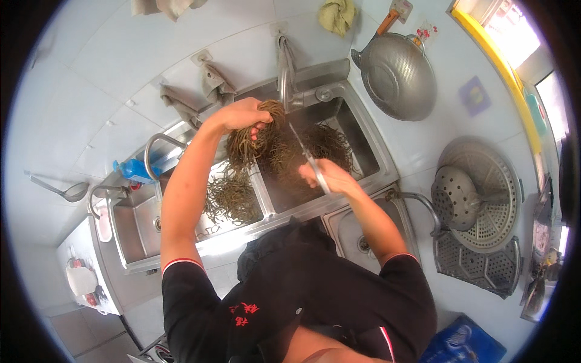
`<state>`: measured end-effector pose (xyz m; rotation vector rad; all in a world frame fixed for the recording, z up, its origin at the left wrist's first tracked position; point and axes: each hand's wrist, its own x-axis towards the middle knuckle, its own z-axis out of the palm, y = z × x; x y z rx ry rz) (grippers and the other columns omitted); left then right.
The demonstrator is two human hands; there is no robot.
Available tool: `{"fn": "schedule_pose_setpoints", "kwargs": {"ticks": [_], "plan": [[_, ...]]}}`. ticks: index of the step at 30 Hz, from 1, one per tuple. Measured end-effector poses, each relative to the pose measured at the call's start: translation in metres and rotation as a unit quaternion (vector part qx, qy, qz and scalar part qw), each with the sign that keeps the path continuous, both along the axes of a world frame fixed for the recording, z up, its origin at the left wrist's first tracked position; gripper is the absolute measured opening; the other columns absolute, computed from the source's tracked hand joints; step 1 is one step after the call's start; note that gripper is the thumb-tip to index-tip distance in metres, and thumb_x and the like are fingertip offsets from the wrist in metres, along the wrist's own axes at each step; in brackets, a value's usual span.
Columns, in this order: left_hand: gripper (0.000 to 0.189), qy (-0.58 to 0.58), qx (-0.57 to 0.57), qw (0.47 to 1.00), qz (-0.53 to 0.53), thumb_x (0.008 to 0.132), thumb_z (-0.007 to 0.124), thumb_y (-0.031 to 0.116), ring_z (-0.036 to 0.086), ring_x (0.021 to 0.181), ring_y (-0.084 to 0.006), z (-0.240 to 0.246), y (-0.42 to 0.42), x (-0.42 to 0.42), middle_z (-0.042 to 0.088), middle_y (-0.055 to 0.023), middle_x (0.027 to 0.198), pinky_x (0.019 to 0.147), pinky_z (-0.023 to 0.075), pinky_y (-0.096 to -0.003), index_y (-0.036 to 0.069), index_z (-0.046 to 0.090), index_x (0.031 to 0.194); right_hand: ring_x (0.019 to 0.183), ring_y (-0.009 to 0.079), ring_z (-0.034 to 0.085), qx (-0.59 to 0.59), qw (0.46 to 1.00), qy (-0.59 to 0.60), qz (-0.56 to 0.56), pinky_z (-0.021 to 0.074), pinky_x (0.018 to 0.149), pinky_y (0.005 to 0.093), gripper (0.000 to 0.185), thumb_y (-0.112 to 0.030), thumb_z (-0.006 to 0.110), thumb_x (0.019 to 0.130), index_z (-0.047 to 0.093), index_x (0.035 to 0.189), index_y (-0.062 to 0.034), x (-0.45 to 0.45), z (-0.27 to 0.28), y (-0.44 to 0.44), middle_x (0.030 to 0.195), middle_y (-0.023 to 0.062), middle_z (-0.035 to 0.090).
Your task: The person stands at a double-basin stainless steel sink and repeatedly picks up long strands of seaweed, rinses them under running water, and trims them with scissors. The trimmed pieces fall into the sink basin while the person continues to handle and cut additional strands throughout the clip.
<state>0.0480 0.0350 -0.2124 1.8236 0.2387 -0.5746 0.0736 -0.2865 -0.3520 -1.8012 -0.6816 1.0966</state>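
Note:
My left hand (pixel 247 119) grips a thick bunch of brown-green plant strands (pixel 254 145), lifted over the divider between two stainless-steel sink basins. In the right basin (pixel 367 152) lies a large heap of the same strands (pixel 327 143). My right hand (pixel 329 174) is above that basin's near side, closed around a slim metal tool (pixel 310 159). The tool's thin end points up toward the held bunch; I cannot tell whether it is scissors or a knife. A smaller pile of strands (pixel 233 197) rests in the middle basin, below my left forearm.
A faucet (pixel 284 86) rises behind the right basin, and curved taps (pixel 152 154) stand at left. Further left are a blue bottle (pixel 138 170) and another basin (pixel 138 227). A small sink (pixel 363 240) is at right. A wok (pixel 395 75) and steamer plates (pixel 485 195) hang on the wall.

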Motion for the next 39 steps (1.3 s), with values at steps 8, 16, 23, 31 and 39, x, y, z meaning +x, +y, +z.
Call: {"fn": "schedule_pose_setpoints", "kwargs": {"ticks": [8,16,23,31,39], "plan": [[0.02,-0.045,0.111,0.99,-0.074,0.104,0.07,0.019,0.064,0.062,-0.0109,0.006,-0.027,0.001,0.064,0.0001,0.076,0.064,0.059,-0.0334,0.003,0.062,0.093,0.09,0.0239,0.074,0.195,0.943,0.265,0.04,0.0612,0.086,0.0406,0.073,-0.074,0.053,0.113,0.07,0.111,-0.0025,-0.01,-0.008,0.012,0.091,0.0085,0.073],[0.042,-0.213,0.221,0.95,-0.052,0.096,0.083,0.023,0.075,0.088,-0.0215,-0.017,-0.045,-0.032,0.076,-0.008,0.094,0.082,0.0597,-0.0387,0.002,0.067,0.128,0.081,0.0268,0.069,0.075,0.986,-0.145,0.034,0.0534,0.08,0.0461,0.08,-0.078,0.057,0.107,0.072,0.098,0.0001,0.013,0.043,0.015,0.082,0.0125,0.071],[0.112,-0.414,-0.075,0.907,-0.005,0.079,0.089,0.009,0.041,0.166,-0.0296,-0.032,-0.06,-0.021,0.048,-0.0133,0.176,0.137,0.0312,-0.0463,0.01,0.036,0.178,0.08,0.0214,0.068,0.087,0.98,-0.079,0.159,0.0535,0.077,0.0397,0.06,-0.057,0.054,0.115,0.07,0.092,-0.0031,0.033,0.07,0.017,0.08,0.0073,0.072],[0.051,-0.3,-0.215,0.93,0.0,0.089,0.078,-0.001,0.07,0.111,-0.0159,-0.032,-0.073,-0.008,0.074,-0.0032,0.116,0.102,0.0568,-0.0335,0.006,0.069,0.139,0.075,0.0304,0.065,0.09,0.953,-0.221,0.186,0.05,0.075,0.0468,0.079,-0.078,0.047,0.111,0.067,0.094,-0.0037,0.051,0.096,0.013,0.076,0.0108,0.064],[0.027,-0.302,-0.121,0.945,-0.024,0.089,0.079,-0.005,0.066,0.102,-0.0141,-0.051,-0.066,-0.005,0.073,-0.0041,0.114,0.094,0.0549,-0.0318,0.006,0.069,0.111,0.078,0.0405,0.067,0.03,0.966,-0.239,0.094,0.0518,0.076,0.0527,0.07,-0.068,0.065,0.107,0.069,0.098,0.0014,0.031,0.094,0.025,0.08,0.0191,0.068]]}}
